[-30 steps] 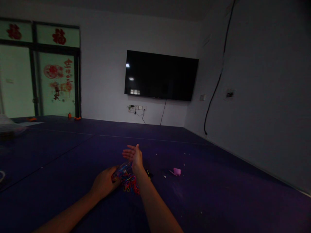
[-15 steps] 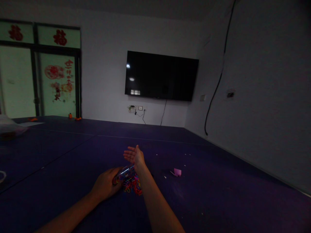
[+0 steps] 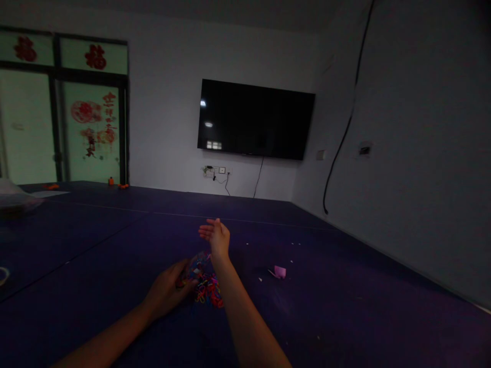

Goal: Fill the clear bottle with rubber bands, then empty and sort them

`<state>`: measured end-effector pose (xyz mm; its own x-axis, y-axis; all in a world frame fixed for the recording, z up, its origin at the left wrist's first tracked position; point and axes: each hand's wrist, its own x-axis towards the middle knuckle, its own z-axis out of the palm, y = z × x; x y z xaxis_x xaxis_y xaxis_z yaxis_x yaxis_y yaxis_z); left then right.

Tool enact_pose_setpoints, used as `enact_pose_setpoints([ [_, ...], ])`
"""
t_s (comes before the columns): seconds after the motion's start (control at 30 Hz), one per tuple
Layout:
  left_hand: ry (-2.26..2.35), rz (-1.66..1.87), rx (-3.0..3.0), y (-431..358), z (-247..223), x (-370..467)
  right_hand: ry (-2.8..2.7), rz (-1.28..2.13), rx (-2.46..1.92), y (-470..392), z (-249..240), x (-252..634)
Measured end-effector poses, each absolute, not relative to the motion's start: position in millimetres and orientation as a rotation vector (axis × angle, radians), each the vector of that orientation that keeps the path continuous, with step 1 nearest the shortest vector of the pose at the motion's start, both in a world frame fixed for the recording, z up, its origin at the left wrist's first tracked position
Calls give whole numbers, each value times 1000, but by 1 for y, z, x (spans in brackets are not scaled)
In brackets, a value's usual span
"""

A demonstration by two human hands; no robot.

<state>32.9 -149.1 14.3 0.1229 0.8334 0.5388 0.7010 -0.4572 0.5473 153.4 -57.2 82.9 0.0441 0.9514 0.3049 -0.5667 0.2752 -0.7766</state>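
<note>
My left hand (image 3: 169, 286) is wrapped round a clear plastic container (image 3: 198, 264), which lies tilted with colourful small pieces inside. Beside it on the dark blue surface (image 3: 161, 337) is a pile of small, brightly coloured loops (image 3: 209, 290), perhaps rubber bands or clips; I cannot tell which. My right hand (image 3: 217, 239) is raised just beyond the container, its fingers stretched out to the left and nothing in them. The right forearm hides the right side of the pile.
A small pink piece (image 3: 280, 272) and several white scraps lie to the right. At the far left are a clear plastic bag (image 3: 15, 197), a white ring (image 3: 3, 276) at the edge, and orange items (image 3: 123, 186) near the door. A television (image 3: 255, 120) hangs on the back wall.
My right hand has moved a little farther from me, still with stretched fingers. The container in my left hand has tilted, and more coloured pieces show in it.
</note>
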Motion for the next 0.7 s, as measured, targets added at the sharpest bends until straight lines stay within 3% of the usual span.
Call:
enact_pose_setpoints([
  [0.27, 1643, 1790, 1544, -136, 20, 18, -838, 1110, -602, -52, 80, 164],
  [0.57, 1685, 1785, 1562, -135, 22, 20, -877, 971, -736, -49, 68, 161],
  [0.7, 1695, 1767, 1603, -134, 21, 21, -1442, 723, -1058, -53, 63, 156],
])
